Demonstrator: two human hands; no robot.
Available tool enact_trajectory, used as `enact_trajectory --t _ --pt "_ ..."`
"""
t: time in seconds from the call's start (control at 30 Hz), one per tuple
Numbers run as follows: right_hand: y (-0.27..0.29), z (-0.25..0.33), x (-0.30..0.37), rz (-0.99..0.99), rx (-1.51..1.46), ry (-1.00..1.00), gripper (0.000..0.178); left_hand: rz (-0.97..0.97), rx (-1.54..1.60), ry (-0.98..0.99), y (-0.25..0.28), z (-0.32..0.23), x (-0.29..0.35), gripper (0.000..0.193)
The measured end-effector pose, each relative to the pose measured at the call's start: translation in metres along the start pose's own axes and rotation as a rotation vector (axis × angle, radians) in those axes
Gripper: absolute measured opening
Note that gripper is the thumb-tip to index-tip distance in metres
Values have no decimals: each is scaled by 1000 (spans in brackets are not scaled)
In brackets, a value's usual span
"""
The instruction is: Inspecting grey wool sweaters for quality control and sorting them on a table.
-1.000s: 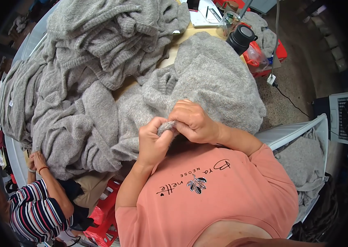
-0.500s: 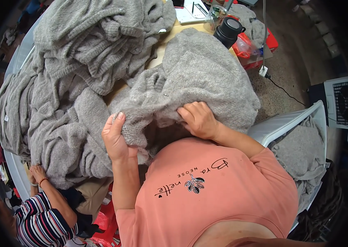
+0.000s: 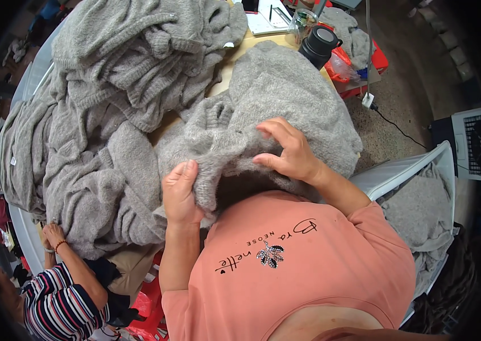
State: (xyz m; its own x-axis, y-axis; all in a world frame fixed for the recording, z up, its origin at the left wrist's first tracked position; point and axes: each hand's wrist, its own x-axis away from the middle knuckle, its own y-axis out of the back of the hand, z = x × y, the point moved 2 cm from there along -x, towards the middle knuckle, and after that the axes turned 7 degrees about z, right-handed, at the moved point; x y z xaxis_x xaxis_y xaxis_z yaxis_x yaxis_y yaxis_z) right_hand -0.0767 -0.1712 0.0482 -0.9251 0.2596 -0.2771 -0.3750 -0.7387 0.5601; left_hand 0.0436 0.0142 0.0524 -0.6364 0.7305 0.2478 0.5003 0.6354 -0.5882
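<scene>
A fuzzy grey knitted sweater [image 3: 277, 96] lies spread on the table in front of me. My left hand [image 3: 180, 193] grips its near hem, thumb over the fabric, and pulls it toward my body. My right hand [image 3: 289, 152] rests on top of the same sweater near its lower edge, fingers spread and slightly bent, pressing the knit without closing on it.
A big heap of grey knitwear [image 3: 104, 102] covers the table's left and far side. A black flask [image 3: 319, 46] and papers [image 3: 269, 17] stand at the far edge. A white bin [image 3: 417, 199] with grey garments is on my right. A person in a striped top [image 3: 58, 295] sits lower left.
My hands, which were together pinching the sweater, have parted. The left one now holds the hem lower, and the right lies flat on the knit with fingers opened.
</scene>
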Motion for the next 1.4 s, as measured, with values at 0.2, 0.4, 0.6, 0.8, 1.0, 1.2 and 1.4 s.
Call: enact_trajectory --t 0.2,0.4,0.6,0.8,1.0,1.2,1.4 --pt "-23 23 -27 86 -193 345 27 104 -152 4 -14 5 5 16" --pt "-36 27 -26 195 -423 97 8 83 -348 100 -15 6 11 8" --pt "-41 17 -22 235 -836 -230 8 112 -262 137 -17 10 7 8" --pt "-38 15 -20 417 -624 -51 6 83 -374 42 -18 8 5 6" --pt "-47 14 -16 295 -866 -181 7 122 -473 90 -19 10 7 6" --pt "-38 7 -18 470 -1066 -230 5 141 -355 80 -14 9 5 6" --pt "-39 18 -13 337 -553 -11 4 95 -364 78 -15 10 8 7"
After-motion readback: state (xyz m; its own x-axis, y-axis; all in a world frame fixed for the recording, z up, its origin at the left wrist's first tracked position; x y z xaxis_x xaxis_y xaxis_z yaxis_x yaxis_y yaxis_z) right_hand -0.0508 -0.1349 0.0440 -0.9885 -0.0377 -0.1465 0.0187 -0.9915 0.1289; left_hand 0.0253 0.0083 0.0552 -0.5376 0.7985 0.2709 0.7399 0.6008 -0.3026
